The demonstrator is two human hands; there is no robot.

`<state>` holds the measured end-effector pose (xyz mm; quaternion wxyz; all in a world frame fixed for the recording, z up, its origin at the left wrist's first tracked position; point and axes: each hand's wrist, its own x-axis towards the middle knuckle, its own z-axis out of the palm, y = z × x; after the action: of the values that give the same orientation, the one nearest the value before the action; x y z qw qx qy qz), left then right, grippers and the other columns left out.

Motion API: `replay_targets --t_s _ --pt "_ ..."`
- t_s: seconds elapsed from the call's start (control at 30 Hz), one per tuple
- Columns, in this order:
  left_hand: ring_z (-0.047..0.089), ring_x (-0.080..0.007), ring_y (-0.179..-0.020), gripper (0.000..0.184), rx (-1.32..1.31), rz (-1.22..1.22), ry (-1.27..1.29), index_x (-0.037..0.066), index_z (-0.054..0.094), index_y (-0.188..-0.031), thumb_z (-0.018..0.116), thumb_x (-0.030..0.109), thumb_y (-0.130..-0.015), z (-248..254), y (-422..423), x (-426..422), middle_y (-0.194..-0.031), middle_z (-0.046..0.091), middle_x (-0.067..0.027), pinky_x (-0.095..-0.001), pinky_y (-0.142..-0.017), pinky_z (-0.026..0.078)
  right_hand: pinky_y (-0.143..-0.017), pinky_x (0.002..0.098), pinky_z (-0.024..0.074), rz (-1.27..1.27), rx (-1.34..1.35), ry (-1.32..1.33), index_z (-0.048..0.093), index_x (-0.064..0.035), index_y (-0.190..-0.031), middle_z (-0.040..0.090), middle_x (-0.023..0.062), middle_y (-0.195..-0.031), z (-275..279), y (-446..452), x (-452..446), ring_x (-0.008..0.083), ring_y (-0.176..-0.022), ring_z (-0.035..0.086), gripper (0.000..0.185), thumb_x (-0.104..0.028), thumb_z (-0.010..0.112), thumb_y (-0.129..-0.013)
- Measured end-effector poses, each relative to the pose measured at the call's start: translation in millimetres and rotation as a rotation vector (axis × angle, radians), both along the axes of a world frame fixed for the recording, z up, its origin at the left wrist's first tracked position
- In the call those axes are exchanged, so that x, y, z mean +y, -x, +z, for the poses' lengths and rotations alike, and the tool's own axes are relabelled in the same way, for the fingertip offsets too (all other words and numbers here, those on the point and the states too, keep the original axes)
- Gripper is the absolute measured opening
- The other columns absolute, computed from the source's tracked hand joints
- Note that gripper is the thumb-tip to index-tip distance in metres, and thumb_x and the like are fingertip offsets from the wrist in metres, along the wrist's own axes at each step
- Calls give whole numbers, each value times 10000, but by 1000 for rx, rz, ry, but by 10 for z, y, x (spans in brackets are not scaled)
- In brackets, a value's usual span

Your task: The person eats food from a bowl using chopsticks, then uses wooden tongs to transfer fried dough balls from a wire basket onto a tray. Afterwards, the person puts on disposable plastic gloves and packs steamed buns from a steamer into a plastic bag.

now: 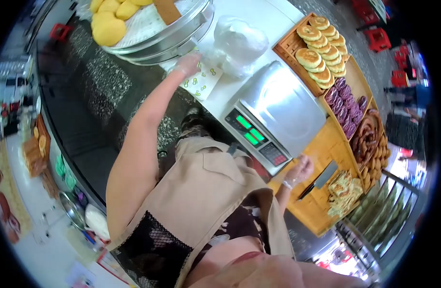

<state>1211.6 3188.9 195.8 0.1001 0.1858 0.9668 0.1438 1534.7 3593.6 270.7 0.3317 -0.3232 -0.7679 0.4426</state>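
My left hand [187,65], in a clear plastic glove, is at the upper edge of a white sheet with a green pattern [201,82], beside the steamer trays. Its fingers are pressed together on the sheet's edge. Right of a silver weighing scale [287,103] with a lit green display, my right hand [299,172] wears a similar glove. It hovers over a wooden board [309,211], fingers loosely curled and slightly apart, nothing visible in them. A cleaver [319,180] lies on the board near this hand, beside a pile of cut flatbread [344,192].
Stacked steamer trays [170,50] hold yellow buns [109,32] at the upper left. A bundle of clear plastic bags [239,41] lies behind the scale. Wooden trays of round flatbreads [308,57], purple pieces [344,108] and brown twisted pastry [367,134] line the right side.
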Motion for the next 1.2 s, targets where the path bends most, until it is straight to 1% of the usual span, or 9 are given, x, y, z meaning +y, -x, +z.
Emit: replay_targets --t_s 0.1,0.17,0.27,0.47,0.73,0.8,0.97,1.03,1.2 --pt "440 -298 -1175 706 4 -287 183 -1 437 -1226 740 259 -644 18 594 155 -1246 470 -186 -367 -981 375 -706 287 441 578 -381 0 624 -18 -810 589 54 -759 308 462 -1187 146 -736 547 213 -213 548 -849" --pt "470 -292 -1127 790 -243 -438 383 -20 450 -1190 793 329 -569 184 744 331 -1182 496 -189 -363 -954 398 -730 279 472 581 -621 972 637 -39 -905 647 72 -861 3 909 -1847 162 -788 604 287 -304 528 -886" --pt "514 -294 -1053 762 -183 -416 286 -17 507 -1120 790 401 -549 63 689 285 -1074 548 -161 -359 -921 419 -769 288 464 510 -738 1413 501 -3 -1177 624 115 -1045 -1272 1195 -2652 186 -905 600 597 -480 579 -825" --pt "554 -315 -991 670 -279 -259 111 -21 546 -1068 750 416 -603 113 226 -50 -1034 584 -168 -377 -888 436 -1001 460 325 160 -84 1827 396 -80 -1278 484 94 -1249 -1311 1616 -3397 264 -1150 461 562 -303 637 -822" --pt "569 -298 -1026 629 -574 -57 -144 -34 516 -1117 735 340 -660 -130 -274 -416 -1090 582 -196 -348 -855 460 -808 424 478 -30 -184 1578 520 -48 -1158 604 98 -1062 -1098 1359 -3361 280 -946 589 434 -79 668 -752" --pt "545 -287 -1064 739 -1245 -131 -365 -25 445 -1227 744 354 -667 -263 -211 -525 -1151 554 -194 -342 -887 436 -773 354 483 18 -245 1357 545 -37 -1125 615 82 -1033 -720 1330 -3325 223 -914 593 422 -62 687 -728" --pt "515 -225 -1069 894 -947 12 -766 0 294 -1338 793 222 -631 188 -353 -645 -1174 538 -137 -336 -943 394 -729 281 481 471 -203 819 615 -14 -993 652 54 -898 -76 1431 -3046 124 -809 588 296 -28 681 -705" --pt "516 -233 -1076 933 -659 -419 -939 41 244 -1359 798 144 -615 576 -266 -699 -1182 532 -142 -323 -939 401 -736 291 483 801 -272 246 642 -24 -916 668 71 -870 113 1496 -2805 128 -797 605 196 -37 653 -721" --pt "577 -204 -828 256 -401 -338 -832 65 580 -897 723 60 -684 1042 -343 -607 -869 587 -73 -314 -744 462 -849 314 457 713 -120 82 653 -70 -948 638 101 -972 297 1646 -2662 202 -942 596 279 -94 691 -673"
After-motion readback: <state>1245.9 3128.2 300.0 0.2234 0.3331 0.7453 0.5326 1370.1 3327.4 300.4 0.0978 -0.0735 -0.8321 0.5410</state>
